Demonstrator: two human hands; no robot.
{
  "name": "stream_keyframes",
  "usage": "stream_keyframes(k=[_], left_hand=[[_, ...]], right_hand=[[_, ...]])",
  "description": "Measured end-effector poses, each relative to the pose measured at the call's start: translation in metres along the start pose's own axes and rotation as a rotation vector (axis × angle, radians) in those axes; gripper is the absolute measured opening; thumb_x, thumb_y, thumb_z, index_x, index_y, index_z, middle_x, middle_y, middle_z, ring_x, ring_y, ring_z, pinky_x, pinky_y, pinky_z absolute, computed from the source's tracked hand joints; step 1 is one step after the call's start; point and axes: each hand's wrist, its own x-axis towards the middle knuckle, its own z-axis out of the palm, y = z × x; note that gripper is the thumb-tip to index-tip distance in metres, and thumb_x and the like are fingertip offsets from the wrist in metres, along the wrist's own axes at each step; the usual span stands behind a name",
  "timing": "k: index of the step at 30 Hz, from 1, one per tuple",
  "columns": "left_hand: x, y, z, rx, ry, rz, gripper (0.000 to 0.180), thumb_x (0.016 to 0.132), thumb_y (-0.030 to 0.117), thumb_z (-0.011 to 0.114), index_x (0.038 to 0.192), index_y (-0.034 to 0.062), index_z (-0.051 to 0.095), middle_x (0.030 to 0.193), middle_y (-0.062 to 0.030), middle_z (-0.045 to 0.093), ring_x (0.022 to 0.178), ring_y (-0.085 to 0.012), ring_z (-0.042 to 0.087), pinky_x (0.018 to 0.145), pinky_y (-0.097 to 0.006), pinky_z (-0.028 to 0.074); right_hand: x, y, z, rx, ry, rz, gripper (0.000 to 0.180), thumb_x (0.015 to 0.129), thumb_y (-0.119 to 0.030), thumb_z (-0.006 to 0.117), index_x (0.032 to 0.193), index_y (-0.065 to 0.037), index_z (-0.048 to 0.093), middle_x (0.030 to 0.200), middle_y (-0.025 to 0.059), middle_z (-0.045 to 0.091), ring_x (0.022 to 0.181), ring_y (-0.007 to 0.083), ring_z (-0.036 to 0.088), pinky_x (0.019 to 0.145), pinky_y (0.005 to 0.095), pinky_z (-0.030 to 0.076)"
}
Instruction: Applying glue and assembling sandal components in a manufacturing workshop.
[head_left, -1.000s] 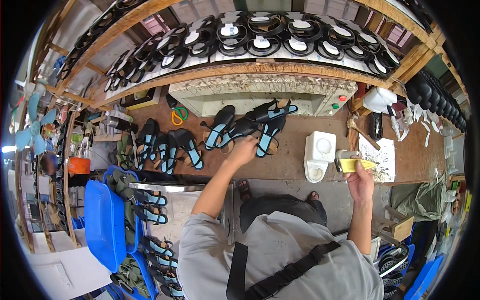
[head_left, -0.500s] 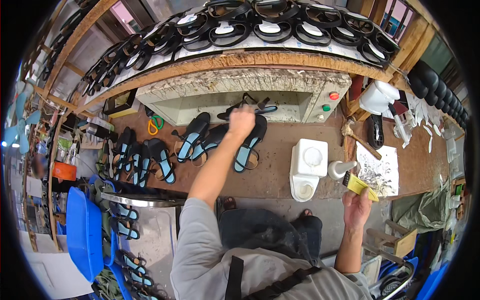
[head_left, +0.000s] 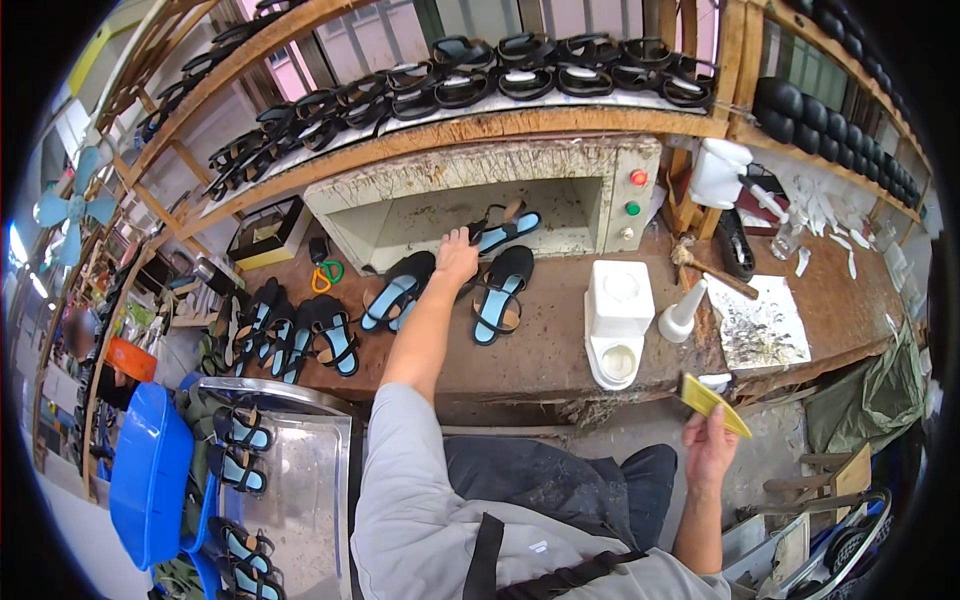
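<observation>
My left hand (head_left: 457, 255) reaches mid-frame toward the sandal (head_left: 500, 232) at the oven mouth (head_left: 480, 215), grip unclear, so I should lift by its strap, while my right fingers (head_left: 712, 432) pinch the yellow brush (head_left: 708, 398).

daylit windows (head_left: 480, 25) behind wooden shelving (head_left: 560, 122); worn brown workbench (head_left: 560, 340), grey concrete floor (head_left: 640, 430).

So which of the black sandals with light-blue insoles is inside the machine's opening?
The black sandal with a light-blue insole just beyond the left hand; the others lie on the brown workbench.
</observation>
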Motion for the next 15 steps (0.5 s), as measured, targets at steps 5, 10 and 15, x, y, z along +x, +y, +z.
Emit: stream_keyframes(k=[5,10,15], left_hand=[[-0.095,0.024,-0.131,-0.469,0.505,0.184,0.016,0.070,0.018,0.063,0.075,0.0025,0.060,0.097,-0.0137,0.050,0.091,-0.0332,0.049,0.085,-0.040,0.040],[-0.234,0.101,-0.156,-1.499,0.157,0.146,0.021,0.077,0.012,0.063,0.068,0.0007,0.048,0.098,-0.0099,0.052,0.090,-0.0188,0.049,0.081,-0.030,0.038],[-0.353,0.192,-0.170,-1.844,0.170,0.016,0.016,0.079,0.007,0.060,0.069,0.0007,0.049,0.105,-0.0138,0.051,0.097,-0.0195,0.046,0.086,-0.029,0.034]], right_hand=[[0.000,-0.024,-0.014,0.089,0.008,-0.137,0.026,0.094,-0.027,0.047,0.093,-0.002,0.057,0.060,0.0032,0.052,0.046,0.0083,0.044,0.041,0.0209,0.034],[-0.007,-0.007,0.039,-0.072,-0.109,-0.184,0.034,0.095,-0.025,0.045,0.119,-0.002,0.050,0.072,0.0029,0.056,0.055,0.0089,0.049,0.048,0.0223,0.041],[-0.007,0.015,0.125,-0.257,-0.365,-0.430,0.028,0.091,-0.008,0.050,0.118,0.000,0.052,0.096,0.0064,0.058,0.084,0.0113,0.058,0.076,0.0244,0.046]])
